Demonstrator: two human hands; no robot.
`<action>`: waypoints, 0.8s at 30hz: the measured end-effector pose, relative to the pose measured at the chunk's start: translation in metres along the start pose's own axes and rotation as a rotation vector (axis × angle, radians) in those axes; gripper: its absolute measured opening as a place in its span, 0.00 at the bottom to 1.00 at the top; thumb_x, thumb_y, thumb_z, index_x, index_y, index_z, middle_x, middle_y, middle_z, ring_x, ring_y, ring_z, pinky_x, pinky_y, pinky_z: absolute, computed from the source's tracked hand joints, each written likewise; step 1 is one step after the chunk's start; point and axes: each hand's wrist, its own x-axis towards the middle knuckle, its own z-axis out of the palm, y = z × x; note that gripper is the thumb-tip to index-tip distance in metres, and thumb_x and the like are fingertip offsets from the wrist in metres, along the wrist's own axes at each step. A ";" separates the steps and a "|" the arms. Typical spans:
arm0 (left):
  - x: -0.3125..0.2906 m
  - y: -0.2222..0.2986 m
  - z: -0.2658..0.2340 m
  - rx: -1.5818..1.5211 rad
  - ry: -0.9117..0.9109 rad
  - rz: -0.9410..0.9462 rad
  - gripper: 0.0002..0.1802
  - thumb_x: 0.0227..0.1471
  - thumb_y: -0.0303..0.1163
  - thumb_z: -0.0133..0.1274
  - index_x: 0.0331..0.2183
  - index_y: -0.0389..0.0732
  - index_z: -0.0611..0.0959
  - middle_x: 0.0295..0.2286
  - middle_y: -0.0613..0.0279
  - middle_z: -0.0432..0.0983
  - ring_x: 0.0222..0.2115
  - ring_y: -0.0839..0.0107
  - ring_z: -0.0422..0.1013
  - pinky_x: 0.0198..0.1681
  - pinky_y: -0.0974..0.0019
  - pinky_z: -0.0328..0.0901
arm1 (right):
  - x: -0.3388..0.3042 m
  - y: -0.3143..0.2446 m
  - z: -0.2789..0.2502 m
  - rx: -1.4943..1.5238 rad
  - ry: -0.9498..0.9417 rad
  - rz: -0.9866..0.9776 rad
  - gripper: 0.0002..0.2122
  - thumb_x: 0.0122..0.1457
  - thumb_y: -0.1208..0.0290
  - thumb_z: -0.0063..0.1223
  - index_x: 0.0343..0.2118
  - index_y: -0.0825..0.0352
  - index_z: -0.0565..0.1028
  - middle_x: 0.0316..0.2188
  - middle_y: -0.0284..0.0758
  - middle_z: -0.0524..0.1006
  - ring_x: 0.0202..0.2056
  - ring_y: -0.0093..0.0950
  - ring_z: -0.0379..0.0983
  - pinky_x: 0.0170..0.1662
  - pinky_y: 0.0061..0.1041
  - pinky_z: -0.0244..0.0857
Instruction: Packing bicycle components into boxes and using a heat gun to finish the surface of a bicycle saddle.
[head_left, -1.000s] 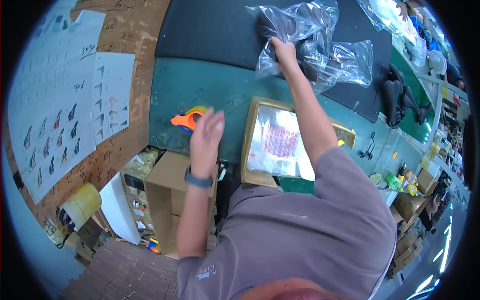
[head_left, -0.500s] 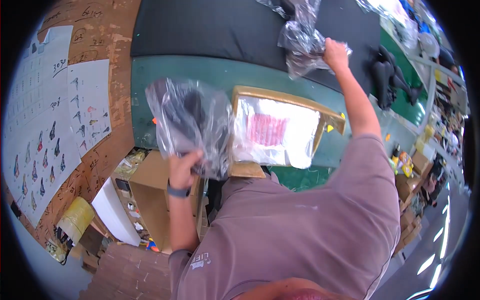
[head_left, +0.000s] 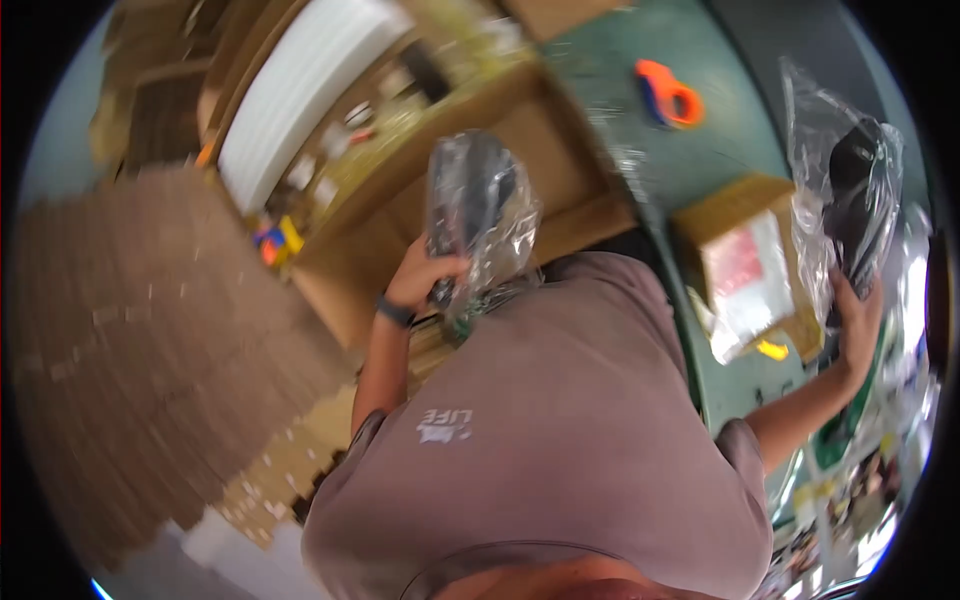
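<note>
We see 2 transparent, crinkled plastic bags, each with a dark, elongated object inside, carried well apart, 1 to a hand. Our left hand [head_left: 428,272] is closed around the near end of the left-side bag [head_left: 482,200], thumb across its front; we judge that end gives a firmer hold than the loose film. In this view the bag overlaps the tall, open brown cardboard carton [head_left: 575,150]; whether they touch, we cannot tell. Our right hand [head_left: 858,320] pinches the lower end of the right-side bag [head_left: 855,190] between thumb and fingers, probably keeping the floppy film upright, just beside the small brown cardboard box with silvery lining [head_left: 745,203] on the green worktop [head_left: 735,130]. Blur hides the objects' exact shapes.
</note>
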 end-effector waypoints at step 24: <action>0.080 -0.325 -0.359 0.952 0.697 -0.318 0.52 0.51 0.53 0.70 0.69 0.35 0.70 0.67 0.39 0.69 0.68 0.40 0.64 0.72 0.44 0.59 | -0.122 -0.146 0.812 -0.871 -1.040 -1.230 0.15 0.63 0.68 0.59 0.51 0.61 0.84 0.55 0.45 0.83 0.59 0.46 0.78 0.63 0.51 0.71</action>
